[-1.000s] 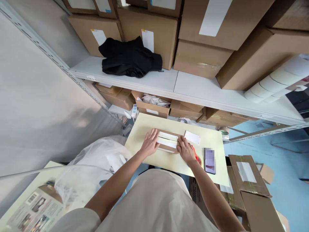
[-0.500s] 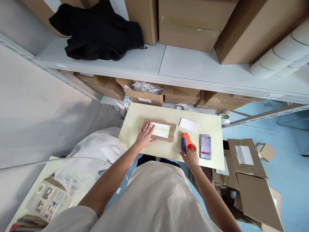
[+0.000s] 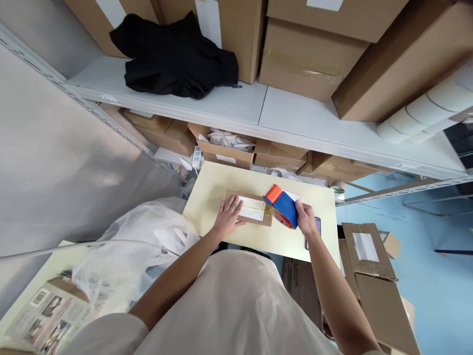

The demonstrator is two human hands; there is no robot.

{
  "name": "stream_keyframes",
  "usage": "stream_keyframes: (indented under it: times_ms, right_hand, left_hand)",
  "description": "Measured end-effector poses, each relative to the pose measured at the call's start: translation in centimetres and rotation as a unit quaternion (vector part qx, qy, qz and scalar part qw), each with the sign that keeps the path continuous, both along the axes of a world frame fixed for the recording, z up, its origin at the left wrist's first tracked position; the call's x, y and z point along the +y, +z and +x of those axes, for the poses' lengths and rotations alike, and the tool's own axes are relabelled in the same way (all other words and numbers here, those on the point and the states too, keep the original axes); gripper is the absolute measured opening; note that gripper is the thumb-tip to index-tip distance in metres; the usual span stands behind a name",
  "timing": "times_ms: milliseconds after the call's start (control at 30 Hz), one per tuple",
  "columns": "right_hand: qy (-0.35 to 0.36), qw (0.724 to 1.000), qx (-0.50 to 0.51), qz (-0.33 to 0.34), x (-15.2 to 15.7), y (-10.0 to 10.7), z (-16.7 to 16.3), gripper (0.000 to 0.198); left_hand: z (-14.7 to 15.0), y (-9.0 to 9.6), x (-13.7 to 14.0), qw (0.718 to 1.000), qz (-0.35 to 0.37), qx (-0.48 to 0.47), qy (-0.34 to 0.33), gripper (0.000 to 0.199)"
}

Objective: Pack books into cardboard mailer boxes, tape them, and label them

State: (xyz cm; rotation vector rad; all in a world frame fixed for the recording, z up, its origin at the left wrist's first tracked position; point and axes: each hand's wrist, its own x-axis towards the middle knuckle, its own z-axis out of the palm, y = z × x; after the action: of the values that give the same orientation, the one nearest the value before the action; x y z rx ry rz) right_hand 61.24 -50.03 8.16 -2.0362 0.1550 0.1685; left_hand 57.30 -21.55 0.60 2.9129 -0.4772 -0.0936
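A small flat cardboard box [image 3: 266,221] with a white label [image 3: 254,213] lies on the pale yellow table [image 3: 207,180]. My left hand [image 3: 228,217] rests on the left end of this box, fingers stretched out flat over it. In my right hand [image 3: 306,220] is a blue and orange tape dispenser [image 3: 284,206], held by its handle just above the table. Its front end is over the box's right end; whether they touch I cannot tell. A white card [image 3: 293,195] is partly hidden behind the dispenser. The phone [image 3: 318,227] is mostly covered by my right hand.
Across the back runs a grey shelf [image 3: 236,111] bearing large cartons [image 3: 299,64], a black garment [image 3: 177,61] and white rolls [image 3: 414,116]. Beneath it stand open boxes [image 3: 225,157]. A translucent plastic bag [image 3: 136,229] is at the left; opened cartons [image 3: 380,296] are at the right.
My right hand has lifted the tape dispenser off the table and turned it, bringing its front end left toward the box. My left hand has stayed on the box. The view has shifted slightly.
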Motion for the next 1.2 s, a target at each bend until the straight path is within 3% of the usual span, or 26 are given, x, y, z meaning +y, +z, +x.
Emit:
stream_keyframes:
  times_ms: [67,200,267,333,400,467,533,567,600,667,767,900,1067,1200]
  right_hand:
    - [0.067,0.997,0.027,0.002,2.4,0.9,2.0,0.057]
    - [0.150,0.985,0.042,-0.080,5.3,0.5,4.1,0.061]
    - [0.155,0.981,0.044,-0.103,5.3,0.1,4.4,0.062]
    - [0.153,0.981,0.046,-0.111,4.9,-0.2,4.4,0.062]
    - [0.152,0.981,0.048,-0.114,4.4,-0.2,4.3,0.063]
    - [0.150,0.981,0.053,-0.112,4.2,-0.1,4.2,0.065]
    - [0.147,0.981,0.057,-0.109,4.2,0.0,4.0,0.065]
    - [0.147,0.982,0.059,-0.107,4.2,0.0,4.0,0.065]
    - [0.146,0.982,0.061,-0.104,4.3,0.0,3.9,0.065]
    - [0.143,0.983,0.065,-0.097,4.3,0.0,3.8,0.064]
    - [0.131,0.986,0.069,-0.080,4.1,-0.2,3.6,0.064]
    - [0.132,0.986,0.069,-0.073,4.1,-0.2,3.5,0.063]
    - [0.171,0.971,-0.011,-0.165,5.1,0.8,3.4,0.061]
    - [0.220,0.947,-0.044,-0.231,4.9,1.4,3.1,0.059]
  left_hand:
    - [-0.3,0.1,0.0,1.000,-0.017,0.003,0.001,0.077]
    - [-0.7,0.7,0.2,0.997,-0.070,0.015,0.010,0.076]
    - [-0.5,1.3,0.3,0.990,-0.136,0.036,0.025,0.071]
    - [0.1,2.0,0.4,0.961,-0.259,0.071,0.066,0.060]
    - [1.1,2.8,0.3,0.887,-0.420,0.120,0.147,0.053]
    - [2.4,3.6,0.0,0.767,-0.562,0.210,0.229,0.054]
    - [3.6,4.1,-0.6,0.641,-0.640,0.334,0.262,0.058]
    - [4.2,4.3,-0.9,0.592,-0.658,0.387,0.260,0.058]
    - [4.6,4.4,-1.1,0.558,-0.668,0.424,0.252,0.057]
    - [5.1,4.5,-1.5,0.523,-0.682,0.450,0.243,0.049]
    - [5.2,4.3,-1.7,0.520,-0.692,0.433,0.252,0.034]
    - [5.3,3.8,-1.7,0.565,-0.672,0.382,0.287,0.016]
    - [5.3,3.3,-1.4,0.616,-0.648,0.308,0.326,0.013]
    - [4.3,2.6,2.2,0.629,-0.639,0.260,0.359,0.018]
